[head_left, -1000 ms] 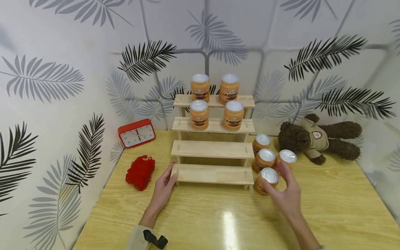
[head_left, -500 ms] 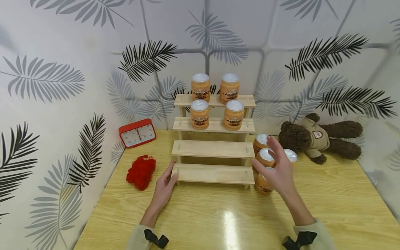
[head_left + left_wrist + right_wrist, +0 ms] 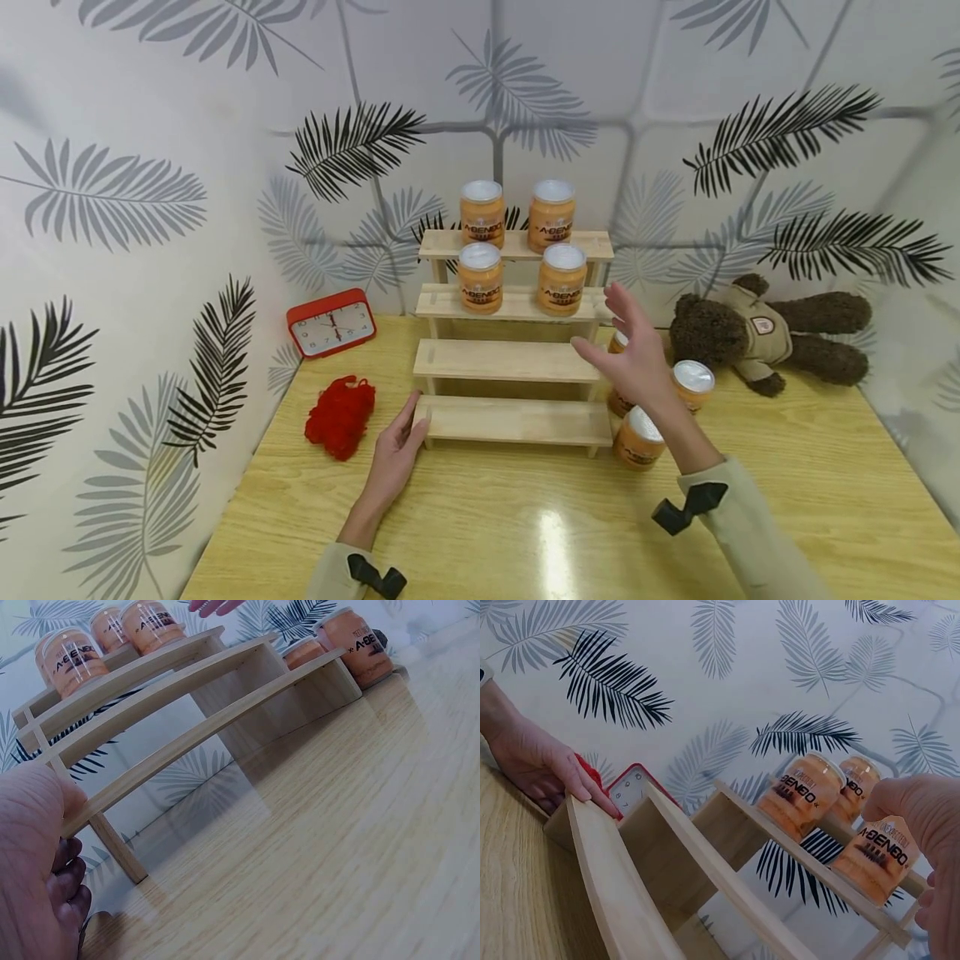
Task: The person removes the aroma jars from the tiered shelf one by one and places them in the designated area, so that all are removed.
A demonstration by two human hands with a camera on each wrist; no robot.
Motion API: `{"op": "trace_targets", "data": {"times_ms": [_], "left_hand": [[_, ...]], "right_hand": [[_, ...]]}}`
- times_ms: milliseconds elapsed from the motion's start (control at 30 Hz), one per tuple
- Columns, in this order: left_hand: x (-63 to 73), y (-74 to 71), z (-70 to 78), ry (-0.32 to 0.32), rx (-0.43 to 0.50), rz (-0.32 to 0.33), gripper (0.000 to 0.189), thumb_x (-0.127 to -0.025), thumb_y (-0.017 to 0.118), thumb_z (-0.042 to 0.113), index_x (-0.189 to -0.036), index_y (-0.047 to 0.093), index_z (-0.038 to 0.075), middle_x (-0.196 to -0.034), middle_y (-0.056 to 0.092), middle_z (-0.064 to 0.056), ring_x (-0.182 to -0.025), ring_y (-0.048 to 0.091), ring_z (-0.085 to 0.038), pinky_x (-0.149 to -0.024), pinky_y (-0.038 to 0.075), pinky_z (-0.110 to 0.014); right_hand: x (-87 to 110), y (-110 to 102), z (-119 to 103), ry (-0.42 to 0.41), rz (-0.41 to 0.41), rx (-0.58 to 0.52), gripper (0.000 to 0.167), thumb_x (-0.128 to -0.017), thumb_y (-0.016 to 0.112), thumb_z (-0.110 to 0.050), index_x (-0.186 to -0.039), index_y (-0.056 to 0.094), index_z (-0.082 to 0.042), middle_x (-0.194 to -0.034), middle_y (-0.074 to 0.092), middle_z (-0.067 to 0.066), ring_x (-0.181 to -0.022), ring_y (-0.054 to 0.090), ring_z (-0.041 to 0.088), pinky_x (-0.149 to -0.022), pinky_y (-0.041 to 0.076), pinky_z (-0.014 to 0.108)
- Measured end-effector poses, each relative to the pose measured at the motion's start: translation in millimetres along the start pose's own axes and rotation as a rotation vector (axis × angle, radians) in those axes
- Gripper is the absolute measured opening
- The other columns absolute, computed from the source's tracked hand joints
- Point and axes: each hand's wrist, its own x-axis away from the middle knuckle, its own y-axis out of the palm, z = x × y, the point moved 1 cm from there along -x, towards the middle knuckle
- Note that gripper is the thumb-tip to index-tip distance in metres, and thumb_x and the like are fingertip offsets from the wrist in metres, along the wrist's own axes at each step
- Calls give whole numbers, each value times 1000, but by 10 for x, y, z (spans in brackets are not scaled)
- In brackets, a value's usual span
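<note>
A stepped wooden rack (image 3: 513,417) stands mid-table. My left hand (image 3: 395,454) holds the left end of its lowest board, thumb on the upper face and fingers curled at the side and below. Its top tier bears two orange cans (image 3: 552,225) with silver lids; the second tier bears two more, one left (image 3: 481,287) and one right (image 3: 562,287). My right hand (image 3: 637,358), empty with thumb and fingers spread, hovers by the rack's right side, near the second-tier right can. In the right wrist view its thumb (image 3: 900,799) overlaps that can's upper edge.
Several more orange cans (image 3: 639,442) stand on the table right of the rack, partly hidden behind my right hand and forearm. A brown teddy bear (image 3: 708,329) lies at the back right. Left of the rack are a red clock (image 3: 332,323) and red yarn (image 3: 340,417).
My right hand has moved up and left, empty, from over the cans on the table to beside the second tier. My left hand stays on the rack's end.
</note>
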Motion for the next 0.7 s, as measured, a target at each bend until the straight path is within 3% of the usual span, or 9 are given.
{"op": "trace_targets", "data": {"times_ms": [267, 433, 700], "left_hand": [[-4, 4, -19, 10, -5, 9, 61, -110, 57, 22, -163, 33, 2, -168, 33, -16, -152, 34, -26, -108, 36, -9], [4, 3, -10, 8, -2, 7, 62, -110, 57, 23, -163, 33, 3, -168, 32, -16, -152, 35, -25, -108, 36, -9], [20, 2, 11, 0, 7, -9, 62, -110, 56, 20, -164, 31, 5, -168, 31, -15, -151, 36, -27, -107, 39, -10]], "right_hand": [[-308, 128, -4, -2, -22, -67, 96, -89, 84, -14, -165, 26, -6, -160, 43, 20, -148, 41, 39, -119, 36, 56], [-472, 202, -1, -10, -37, -82, 88, -88, 84, -13, -161, 34, -8, -154, 50, 18, -142, 47, 36, -117, 39, 57], [-603, 296, 35, -51, -35, -81, 91, -88, 85, -12, -161, 31, -5, -143, 53, 23, -132, 53, 38, -111, 45, 58]]}}
